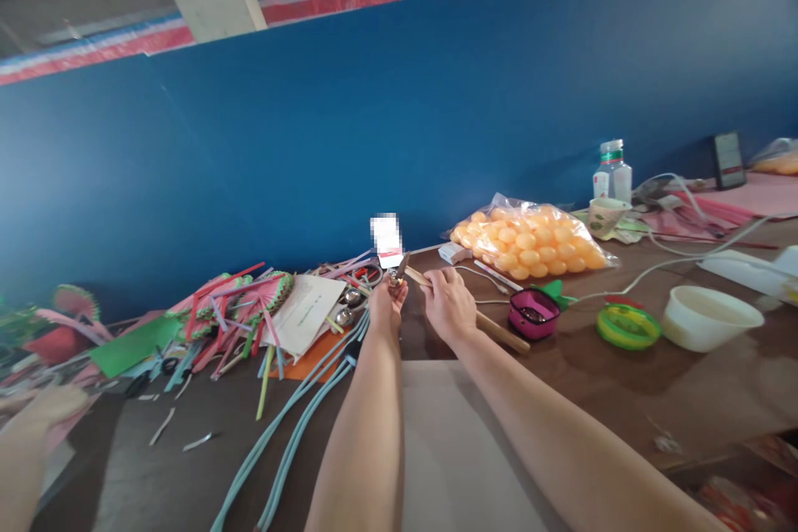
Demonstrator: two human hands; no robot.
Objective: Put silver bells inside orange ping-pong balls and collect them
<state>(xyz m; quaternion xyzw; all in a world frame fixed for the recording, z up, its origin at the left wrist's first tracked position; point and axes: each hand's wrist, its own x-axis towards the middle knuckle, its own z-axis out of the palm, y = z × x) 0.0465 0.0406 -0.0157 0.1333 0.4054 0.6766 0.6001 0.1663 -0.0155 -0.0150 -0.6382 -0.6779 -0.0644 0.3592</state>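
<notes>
Two bare forearms reach up my feed, with light-blue cords [299, 411] lying on the tabletop [636, 386] left of them and another person's blurred hand [61, 406] at the left edge. Past the wrists, the right hand [450, 303] is wrapped around a wooden-handled hammer [502, 332]; its butt points back to the right, its dark head beside the left fingertips. The left hand [387, 305] pinches a small shiny piece [394, 273] next to that head; whether the two touch, I cannot tell. For good control, I would keep those fingertips low on the piece and clear of the hammer's face, steady the left wrist, and let the right grip slide nearer the butt if more swing is wanted. Two silvery balls [345, 316] sit just left, the magenta tray [534, 314] to the right; I would mind both. Farther back rest the bagged orange balls [529, 245], before a blue panel [436, 125].
</notes>
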